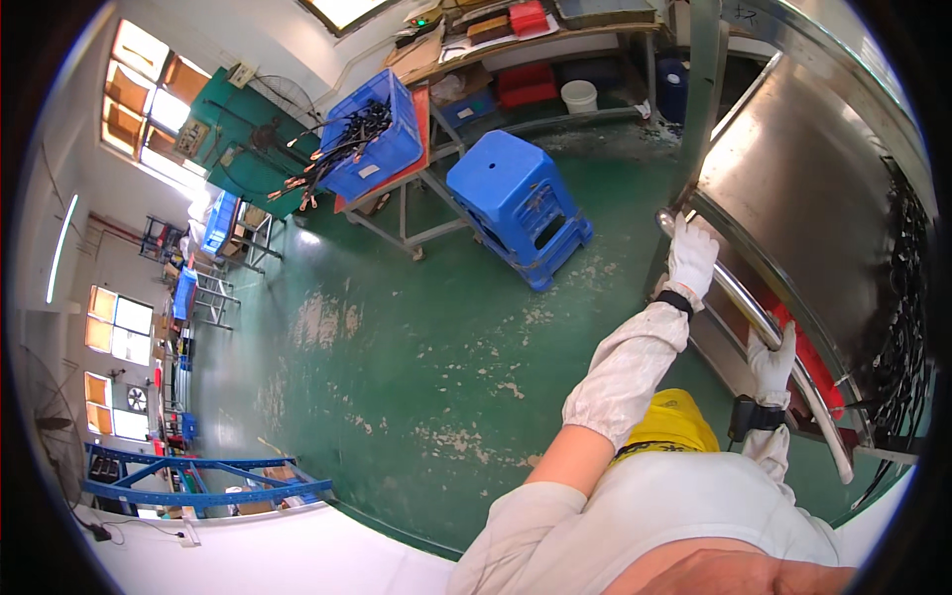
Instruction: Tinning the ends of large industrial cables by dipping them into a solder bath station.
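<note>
Gloves on left hand (691, 256) and right hand (772, 362) were white. Rail (754, 315) silver (shiny). Stool (521, 203) and crate (382, 139) blue. Floor (397, 337) green, worn patches pale.

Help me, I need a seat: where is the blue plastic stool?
In the head view, the blue plastic stool stands on the green floor, upper centre, beside the metal stand holding the blue crate.
</note>
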Tool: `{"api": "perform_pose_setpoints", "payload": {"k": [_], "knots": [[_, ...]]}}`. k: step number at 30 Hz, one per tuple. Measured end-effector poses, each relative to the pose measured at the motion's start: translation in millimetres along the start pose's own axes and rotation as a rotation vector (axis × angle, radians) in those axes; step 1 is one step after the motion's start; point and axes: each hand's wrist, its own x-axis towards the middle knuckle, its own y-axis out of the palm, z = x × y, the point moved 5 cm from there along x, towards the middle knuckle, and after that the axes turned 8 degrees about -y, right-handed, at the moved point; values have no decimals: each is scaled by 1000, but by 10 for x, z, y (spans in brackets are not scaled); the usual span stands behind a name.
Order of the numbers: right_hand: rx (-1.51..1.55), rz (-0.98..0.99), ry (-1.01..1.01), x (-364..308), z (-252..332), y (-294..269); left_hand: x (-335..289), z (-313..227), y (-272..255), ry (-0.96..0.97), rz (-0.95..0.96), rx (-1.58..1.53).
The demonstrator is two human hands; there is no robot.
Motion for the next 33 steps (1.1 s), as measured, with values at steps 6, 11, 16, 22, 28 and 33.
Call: {"api": "perform_pose_setpoints", "payload": {"k": [6, 11, 16, 22, 28, 33], "knots": [[88, 103, -160, -190, -519, 303, 394, 250, -266, 298, 122, -136], [10, -1, -459, -416, -435, 96, 296, 640, -225, 395, 138, -264], [131, -39, -439, -270, -293, 115, 459, 774, -343, 415, 68, -346], [168, -55, -603, -781, -498, -93, 308, 1000, -581, 560, 116, -485], [-105, -40, -651, -957, -907, -100, 436, 1261, -803, 658, 140, -478], [-431, 88, -214, -1313, -1123, 77, 767, 1350, -903, 675, 52, -372]]}}
